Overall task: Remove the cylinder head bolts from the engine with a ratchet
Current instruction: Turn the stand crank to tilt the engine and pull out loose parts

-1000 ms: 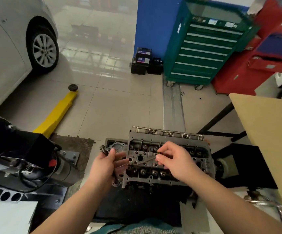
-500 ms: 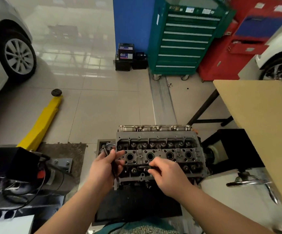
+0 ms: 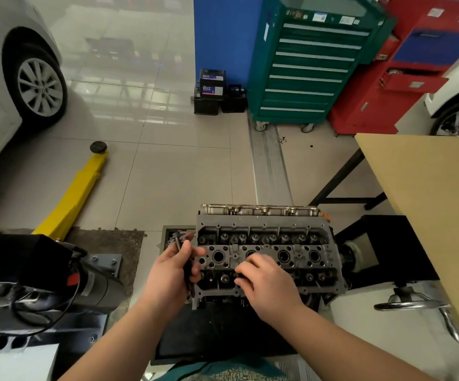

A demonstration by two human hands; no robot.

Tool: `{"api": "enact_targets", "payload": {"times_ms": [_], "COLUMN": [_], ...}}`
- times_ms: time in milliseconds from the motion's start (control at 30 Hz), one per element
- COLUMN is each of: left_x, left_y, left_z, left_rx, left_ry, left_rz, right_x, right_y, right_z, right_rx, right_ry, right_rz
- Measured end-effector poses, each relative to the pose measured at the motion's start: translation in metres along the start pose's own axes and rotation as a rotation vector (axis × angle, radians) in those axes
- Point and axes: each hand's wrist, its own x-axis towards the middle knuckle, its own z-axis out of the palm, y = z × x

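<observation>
**Bolt pull by hand, ratchet not in view**

Engine (image 3: 266,254) sits on a stand at near centre, cylinder head facing up. Left hand (image 3: 172,273) is at the head's left edge, fingers curled round a bunch of dark cylinder head bolts (image 3: 180,244); their heads stick out past the thumb on the far side. Right hand (image 3: 266,281) is palm down over the near half of the head, fingers (image 3: 243,269) bent onto the casting near the middle. Looks like a pinch on something dark there, probably another bolt, but I can't tell for sure; the fingertips cover it.

My read: loosened bolts are being lifted out and collected.

How to do it well:
- Pull each bolt straight up along its bore; don't cock it, the threads drag.
- If it doesn't come free by finger, stop and go back to the ratchet.
- Left-hand bundle is getting full. Set it down before one drops into an open bore.
- Keep the bolts in order.
</observation>
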Motion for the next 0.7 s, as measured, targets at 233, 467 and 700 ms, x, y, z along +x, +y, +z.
{"api": "enact_targets", "payload": {"times_ms": [233,467,700], "left_x": [-0.003,-0.007,-0.007], "left_y": [0.003,-0.006,-0.010], "left_z": [-0.002,0.005,0.022], "left_rx": [0.257,0.524,0.627], "left_ry": [-0.140,-0.433,-0.496], "left_rz": [0.006,-0.079,-0.094], "right_x": [0.004,0.027,0.020], "right_y": [0.006,-0.018,0.003], "right_z": [0.008,-0.026,-0.040], "right_rx": [-0.017,0.855,0.921], "right_ry": [-0.115,-0.222,-0.254], "right_rz": [0.226,0.337,0.509]}}
